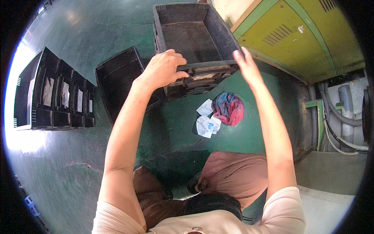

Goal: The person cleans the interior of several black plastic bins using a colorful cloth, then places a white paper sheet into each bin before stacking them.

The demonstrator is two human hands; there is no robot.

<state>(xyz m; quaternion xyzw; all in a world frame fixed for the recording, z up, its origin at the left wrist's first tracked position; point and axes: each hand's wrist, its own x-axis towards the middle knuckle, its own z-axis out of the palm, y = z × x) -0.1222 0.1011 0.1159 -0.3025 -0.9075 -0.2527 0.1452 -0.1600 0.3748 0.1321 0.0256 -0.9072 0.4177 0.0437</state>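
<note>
A black plastic crate with nothing inside tops a short stack at the far middle. My left hand is closed over its near left rim, thumb and fingers pinching the edge. At the near right corner, my right hand grips the same crate, its far fingers partly out of sight. Below the stack lie a bundled red and blue cloth and several white paper slips, one with blue marks, on the green floor.
Another black crate stands left of the stack. Farther left, several black crates form a row with pale labels. Yellow-green metal cabinets border the right side, with grey pipes and cables below them.
</note>
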